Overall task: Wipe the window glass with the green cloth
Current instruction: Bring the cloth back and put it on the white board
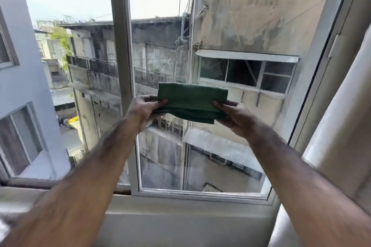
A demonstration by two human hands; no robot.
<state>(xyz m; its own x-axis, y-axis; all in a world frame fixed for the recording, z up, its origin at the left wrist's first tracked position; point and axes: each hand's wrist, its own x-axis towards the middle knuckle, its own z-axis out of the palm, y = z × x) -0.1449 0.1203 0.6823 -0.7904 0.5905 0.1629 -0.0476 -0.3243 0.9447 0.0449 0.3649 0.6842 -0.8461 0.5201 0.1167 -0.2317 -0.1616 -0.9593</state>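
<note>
Seemingly the wiping has not begun. From the head camera, the green cloth (192, 102) is folded into a flat band, its long axis running left to right, and held up in front of the window glass (210, 156) of the right-hand pane, near the middle of the scene. The left hand (143, 109) pinches the cloth's left end, thumb over the front face; the right hand (232, 115) pinches its right end the same way. Both grips are closed on the fabric. Whether the cloth touches the pane cannot be told; it looks held just short of it. The glass lies beyond the cloth, on the far side, so the coming move is probably a push forward. Neither hand is clearly nearer the pane. The central window frame (122, 46) stands just left of the left hand.
</note>
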